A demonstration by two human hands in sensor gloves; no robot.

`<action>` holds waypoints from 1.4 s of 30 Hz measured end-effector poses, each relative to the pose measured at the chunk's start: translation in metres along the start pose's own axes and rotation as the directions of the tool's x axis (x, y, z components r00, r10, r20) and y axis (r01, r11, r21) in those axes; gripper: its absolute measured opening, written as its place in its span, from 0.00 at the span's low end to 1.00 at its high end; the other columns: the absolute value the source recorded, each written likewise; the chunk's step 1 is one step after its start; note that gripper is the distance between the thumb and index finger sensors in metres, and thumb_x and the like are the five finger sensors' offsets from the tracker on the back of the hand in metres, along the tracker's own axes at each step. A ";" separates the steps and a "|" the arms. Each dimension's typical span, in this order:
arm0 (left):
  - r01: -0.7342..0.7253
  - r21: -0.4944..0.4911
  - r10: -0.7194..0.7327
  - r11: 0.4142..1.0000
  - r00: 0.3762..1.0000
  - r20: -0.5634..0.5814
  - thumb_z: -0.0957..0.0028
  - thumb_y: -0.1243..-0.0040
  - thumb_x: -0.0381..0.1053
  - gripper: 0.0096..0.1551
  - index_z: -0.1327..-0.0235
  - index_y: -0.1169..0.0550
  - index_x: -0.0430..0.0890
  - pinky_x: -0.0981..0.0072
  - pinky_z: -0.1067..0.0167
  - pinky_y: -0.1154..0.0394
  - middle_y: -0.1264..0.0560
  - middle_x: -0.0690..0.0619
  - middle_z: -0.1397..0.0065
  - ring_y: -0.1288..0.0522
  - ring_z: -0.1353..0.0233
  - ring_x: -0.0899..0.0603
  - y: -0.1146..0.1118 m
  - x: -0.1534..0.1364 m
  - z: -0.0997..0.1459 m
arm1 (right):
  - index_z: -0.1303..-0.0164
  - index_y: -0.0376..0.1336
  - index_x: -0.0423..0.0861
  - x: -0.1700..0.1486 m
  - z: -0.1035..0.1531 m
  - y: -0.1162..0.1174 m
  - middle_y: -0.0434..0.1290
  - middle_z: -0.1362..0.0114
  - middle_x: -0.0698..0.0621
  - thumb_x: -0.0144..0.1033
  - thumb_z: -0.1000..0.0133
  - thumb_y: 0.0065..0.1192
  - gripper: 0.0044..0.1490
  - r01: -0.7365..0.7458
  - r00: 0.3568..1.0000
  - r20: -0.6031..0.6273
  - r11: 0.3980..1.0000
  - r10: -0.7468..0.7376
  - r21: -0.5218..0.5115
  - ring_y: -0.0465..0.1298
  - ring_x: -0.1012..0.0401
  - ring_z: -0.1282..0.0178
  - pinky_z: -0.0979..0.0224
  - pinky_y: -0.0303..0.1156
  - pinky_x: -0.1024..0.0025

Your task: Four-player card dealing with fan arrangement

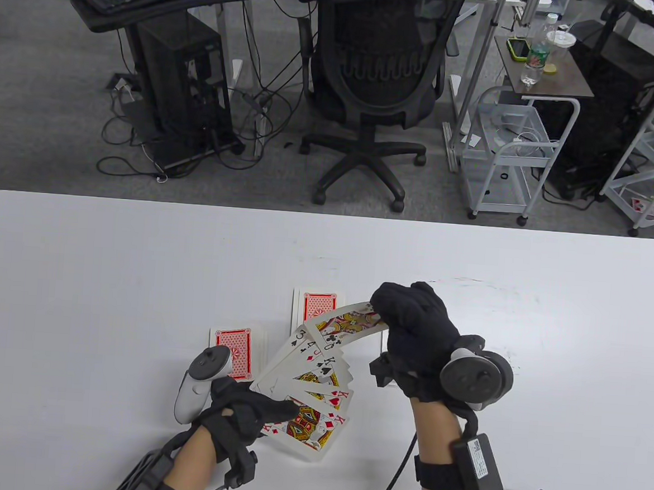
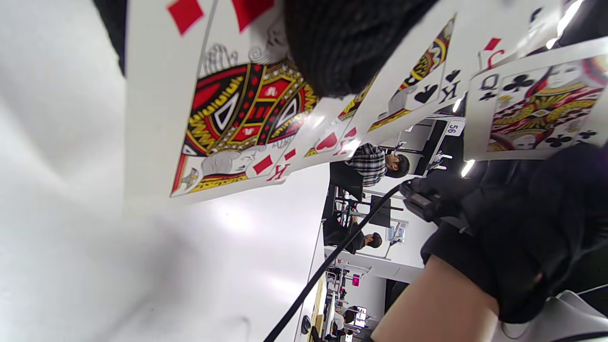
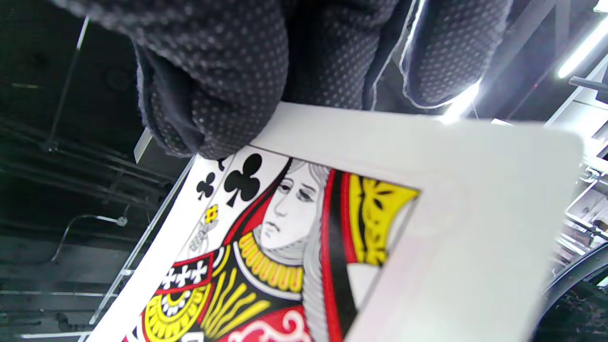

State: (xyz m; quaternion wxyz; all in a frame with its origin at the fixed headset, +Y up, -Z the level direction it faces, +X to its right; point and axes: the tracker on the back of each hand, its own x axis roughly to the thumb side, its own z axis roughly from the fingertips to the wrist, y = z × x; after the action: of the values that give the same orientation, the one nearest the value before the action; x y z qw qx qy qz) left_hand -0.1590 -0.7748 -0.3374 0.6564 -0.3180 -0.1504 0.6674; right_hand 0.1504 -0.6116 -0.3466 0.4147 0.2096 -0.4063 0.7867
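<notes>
My left hand (image 1: 248,413) holds a face-up fan of cards (image 1: 308,389) above the table near its front edge; the king of diamonds (image 2: 237,114) lies under my thumb. My right hand (image 1: 411,323) pinches the queen of clubs (image 1: 346,324) by its far end, above and to the right of the fan's top. It also shows in the left wrist view (image 2: 536,109) and fills the right wrist view (image 3: 308,237), gripped between thumb and fingers (image 3: 218,95). Two face-down red-backed piles lie on the white table (image 1: 106,274): one (image 1: 235,353) left of the fan, one (image 1: 318,306) behind it.
An office chair (image 1: 377,86), a computer tower and a wire cart (image 1: 507,151) stand on the floor beyond the table's far edge. A cable runs from my right wrist across the table's front edge.
</notes>
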 end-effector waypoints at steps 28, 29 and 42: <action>-0.180 0.081 0.167 0.980 0.976 0.140 0.45 0.34 0.43 0.31 0.30 0.29 0.63 0.47 0.39 0.20 0.25 0.59 0.26 0.20 0.30 0.38 0.012 0.007 0.009 | 0.25 0.61 0.51 0.009 0.032 0.076 0.71 0.28 0.49 0.39 0.45 0.71 0.37 0.272 0.962 -0.114 0.877 -0.246 0.396 0.66 0.47 0.19 0.30 0.54 0.26; -0.203 0.090 0.187 0.975 0.969 0.164 0.45 0.34 0.43 0.31 0.30 0.30 0.63 0.47 0.39 0.20 0.25 0.60 0.26 0.20 0.30 0.39 0.014 0.008 0.010 | 0.22 0.57 0.49 0.007 0.031 0.074 0.68 0.25 0.47 0.41 0.43 0.68 0.39 0.298 0.954 -0.140 0.871 -0.264 0.390 0.64 0.44 0.18 0.30 0.53 0.26; -0.590 0.208 0.416 0.780 0.738 0.531 0.42 0.38 0.45 0.31 0.29 0.35 0.68 0.50 0.31 0.25 0.30 0.65 0.23 0.26 0.23 0.42 0.029 0.005 0.026 | 0.19 0.46 0.29 -0.028 0.093 0.128 0.57 0.24 0.28 0.62 0.38 0.56 0.57 0.789 0.504 -0.862 0.440 -0.065 0.428 0.71 0.36 0.28 0.31 0.63 0.37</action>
State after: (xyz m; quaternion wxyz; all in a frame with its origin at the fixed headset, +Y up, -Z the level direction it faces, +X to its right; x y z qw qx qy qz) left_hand -0.1972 -0.7668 -0.3370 0.4394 -0.0538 -0.0808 0.8930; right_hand 0.0607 -0.7422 -0.3708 0.6066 0.1365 0.2766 0.7327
